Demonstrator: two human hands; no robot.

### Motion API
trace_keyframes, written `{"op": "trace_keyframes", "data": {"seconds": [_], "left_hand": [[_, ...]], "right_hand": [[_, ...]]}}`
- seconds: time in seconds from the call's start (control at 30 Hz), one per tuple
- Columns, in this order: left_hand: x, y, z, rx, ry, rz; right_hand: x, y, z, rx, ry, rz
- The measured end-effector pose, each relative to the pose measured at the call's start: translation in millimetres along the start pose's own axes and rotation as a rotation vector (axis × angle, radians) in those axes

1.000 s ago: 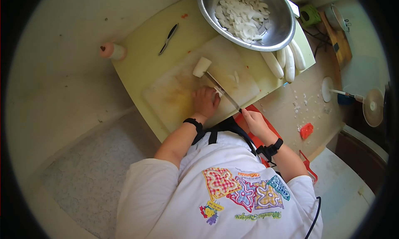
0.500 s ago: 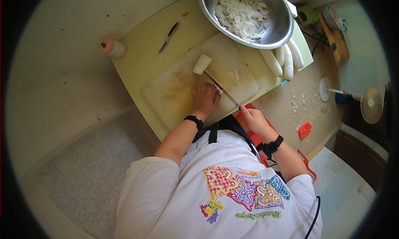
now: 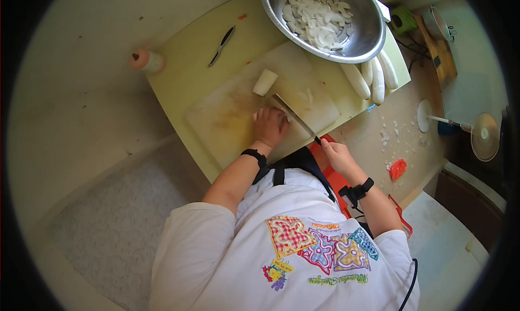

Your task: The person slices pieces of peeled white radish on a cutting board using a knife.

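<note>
My right hand point(image 3: 339, 156) is closed round the black handle of a kitchen knife point(image 3: 295, 116). Its blade slants up and left over the cutting board point(image 3: 216, 121), just right of my left hand's fingertips. My left hand point(image 3: 269, 127) presses down on the board with curled fingers, over a piece of peeled white radish point(image 3: 284, 119) that is mostly hidden. Beyond the fingers lies a thick, cut radish chunk point(image 3: 265, 82). A few thin slices point(image 3: 307, 96) rest right of the blade.
A steel bowl point(image 3: 374, 37) with many white slices stands at the table's far side. Several long peeled radishes point(image 3: 377, 86) lie beside it. A peeler point(image 3: 222, 46) and a pink-capped bottle point(image 3: 147, 61) are at the left. A fan point(image 3: 483, 136) stands on the right.
The knife and my right hand have shifted slightly right, away from the left fingertips. My left hand stays on the radish piece, and the view has moved a little.
</note>
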State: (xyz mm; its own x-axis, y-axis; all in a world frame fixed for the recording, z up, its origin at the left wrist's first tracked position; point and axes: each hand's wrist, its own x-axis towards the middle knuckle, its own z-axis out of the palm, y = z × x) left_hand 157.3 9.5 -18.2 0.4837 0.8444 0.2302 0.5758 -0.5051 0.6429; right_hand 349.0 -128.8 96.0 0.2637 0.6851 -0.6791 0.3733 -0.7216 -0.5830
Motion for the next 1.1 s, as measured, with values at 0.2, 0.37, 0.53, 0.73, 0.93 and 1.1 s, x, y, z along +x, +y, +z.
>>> {"op": "trace_keyframes", "data": {"seconds": [0.2, 0.37, 0.53, 0.73, 0.93, 1.1], "left_hand": [[-0.7, 1.1, 1.5, -0.008, 0.009, -0.007], [0.7, 3.0, -3.0, -0.002, -0.009, -0.011], [0.1, 3.6, -2.4, -0.010, -0.016, -0.010], [0.0, 4.6, -2.2, -0.016, -0.021, -0.021], [-0.6, 2.4, -0.3, -0.011, -0.007, -0.012], [-0.9, 1.7, -0.1, -0.017, -0.005, -0.022]], "right_hand": [[-8.9, -15.3, -6.4, 0.097, -0.061, 0.007], [-4.7, -8.5, -1.6, 0.057, -0.045, -0.009], [-7.2, -11.8, -1.5, 0.033, -0.029, -0.025], [-8.5, -18.1, -3.4, 0.031, -0.061, 0.018], [-8.2, -20.8, -3.6, 0.067, -0.065, 0.015], [0.3, -7.9, 0.5, 0.026, -0.103, 0.014]]}}
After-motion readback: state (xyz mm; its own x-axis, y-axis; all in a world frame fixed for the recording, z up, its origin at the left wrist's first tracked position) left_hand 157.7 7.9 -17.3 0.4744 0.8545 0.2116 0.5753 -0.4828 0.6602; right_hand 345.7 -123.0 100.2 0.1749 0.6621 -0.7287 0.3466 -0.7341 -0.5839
